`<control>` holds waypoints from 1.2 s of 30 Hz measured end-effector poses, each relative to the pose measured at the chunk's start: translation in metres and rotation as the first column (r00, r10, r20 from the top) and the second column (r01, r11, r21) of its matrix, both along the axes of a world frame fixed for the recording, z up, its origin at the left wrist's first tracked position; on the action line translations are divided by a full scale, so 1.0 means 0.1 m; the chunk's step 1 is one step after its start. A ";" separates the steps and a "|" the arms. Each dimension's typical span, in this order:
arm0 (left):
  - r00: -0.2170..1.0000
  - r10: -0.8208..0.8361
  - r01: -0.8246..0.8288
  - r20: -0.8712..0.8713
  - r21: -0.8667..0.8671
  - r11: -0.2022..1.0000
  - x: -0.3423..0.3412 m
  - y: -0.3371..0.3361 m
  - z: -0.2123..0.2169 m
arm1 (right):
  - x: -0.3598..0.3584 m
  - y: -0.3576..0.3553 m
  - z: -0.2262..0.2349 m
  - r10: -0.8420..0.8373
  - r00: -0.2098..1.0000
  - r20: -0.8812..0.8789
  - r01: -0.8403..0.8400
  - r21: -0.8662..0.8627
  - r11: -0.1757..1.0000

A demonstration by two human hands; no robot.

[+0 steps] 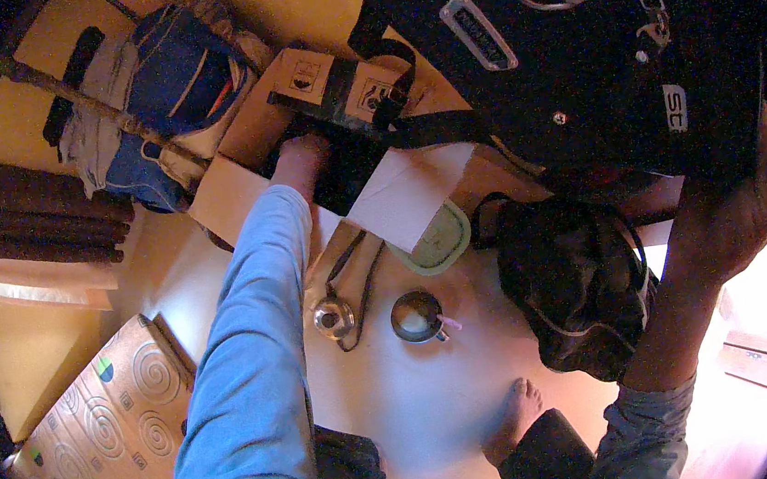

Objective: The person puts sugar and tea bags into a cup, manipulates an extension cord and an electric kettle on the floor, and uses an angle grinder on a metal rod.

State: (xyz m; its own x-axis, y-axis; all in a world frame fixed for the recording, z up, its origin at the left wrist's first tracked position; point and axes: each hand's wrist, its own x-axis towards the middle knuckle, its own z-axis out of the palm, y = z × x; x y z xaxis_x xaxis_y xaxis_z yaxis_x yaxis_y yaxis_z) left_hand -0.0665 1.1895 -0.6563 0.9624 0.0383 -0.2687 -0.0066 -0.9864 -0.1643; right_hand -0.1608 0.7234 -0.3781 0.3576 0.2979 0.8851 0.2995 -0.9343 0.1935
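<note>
My left hand [305,157] reaches down into an open cardboard box [296,74] with its flaps spread. Its fingers are lost in the dark inside, so what they touch is hidden. On the right, my right hand [760,189] grips the lower right side of a large black bag [588,63], which tilts beside and partly over the box. Part of that hand is dim near the picture's rim. A black strap [438,130] from the bag lies across the box's edge.
On the floor are a round steel piece [334,318] with a dark strap, a steel cup [417,317], a pale green tray [439,243] and a smaller black bag [577,281]. A blue backpack [182,69] stands far left, above brown folded cloth [30,213]. A spiral-patterned panel [106,423] leans at left.
</note>
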 end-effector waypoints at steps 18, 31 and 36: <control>0.976 0.184 -0.163 0.117 -0.173 0.971 -0.13 0.06 0.24 | 0.21 0.31 -0.19 0.443 0.894 0.061 -0.373 0.648 0.664; 0.817 0.460 -0.118 0.349 -0.679 0.725 -0.29 0.27 1.99 | 0.56 1.41 -0.22 0.672 0.649 0.357 -0.434 0.899 -0.059; 0.767 0.394 0.123 0.506 -0.719 0.684 -0.77 0.61 2.71 | 0.73 1.70 -0.39 0.680 0.721 0.132 -0.327 0.930 0.167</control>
State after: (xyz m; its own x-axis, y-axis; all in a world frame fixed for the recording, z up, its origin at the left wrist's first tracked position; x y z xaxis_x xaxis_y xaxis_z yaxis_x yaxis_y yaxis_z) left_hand -0.1430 1.2505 -0.3850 0.9123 0.2408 0.3311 -0.0227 -0.7778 0.6281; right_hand -0.0878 0.8936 -0.4176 0.7006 -0.3390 0.6279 0.6399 -0.0907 -0.7631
